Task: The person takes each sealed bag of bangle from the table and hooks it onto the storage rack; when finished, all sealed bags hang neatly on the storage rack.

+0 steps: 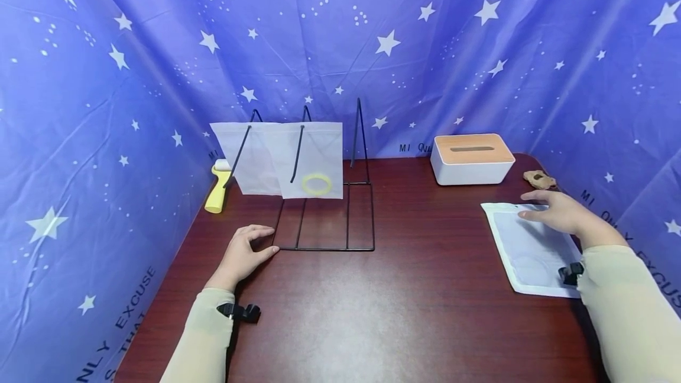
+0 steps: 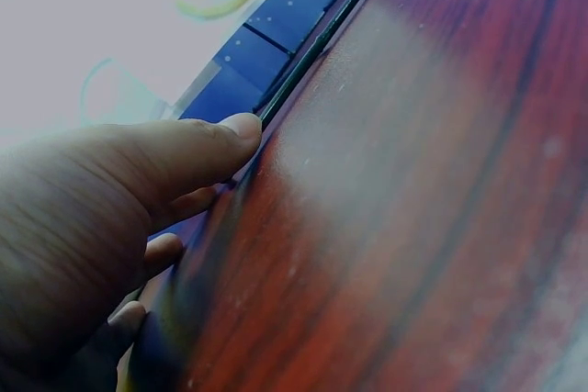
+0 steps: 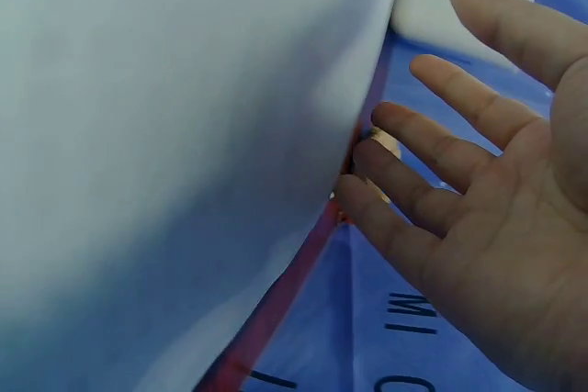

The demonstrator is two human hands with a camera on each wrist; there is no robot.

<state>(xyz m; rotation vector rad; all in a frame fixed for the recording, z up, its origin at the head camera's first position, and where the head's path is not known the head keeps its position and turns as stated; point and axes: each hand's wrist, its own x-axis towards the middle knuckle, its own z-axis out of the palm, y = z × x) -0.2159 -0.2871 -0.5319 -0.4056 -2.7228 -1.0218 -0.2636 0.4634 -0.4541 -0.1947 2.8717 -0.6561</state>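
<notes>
My left hand (image 1: 246, 256) is at the front left corner of a black wire rack (image 1: 324, 249), thumb tip touching the corner and the index fingertip beside the left rod. In the left wrist view the thumb (image 2: 207, 149) meets the dark rod, other fingers below it. Two whitish bags (image 1: 242, 161) stand in the rack's uprights; the right one shows a yellow ring (image 1: 317, 184). My right hand (image 1: 558, 213) hovers, fingers spread, over the far edge of a flat white-rimmed translucent bag (image 1: 524, 247). The right wrist view shows its palm (image 3: 514, 245) with nothing held.
Behind the rack's left side lies a yellow-handled lint roller (image 1: 218, 187). A white tissue box (image 1: 472, 161) with a wooden lid stands at the back right, near a small brown object (image 1: 539, 179). Blue star-print curtain (image 1: 340, 34) surrounds the dark wooden table (image 1: 415, 300).
</notes>
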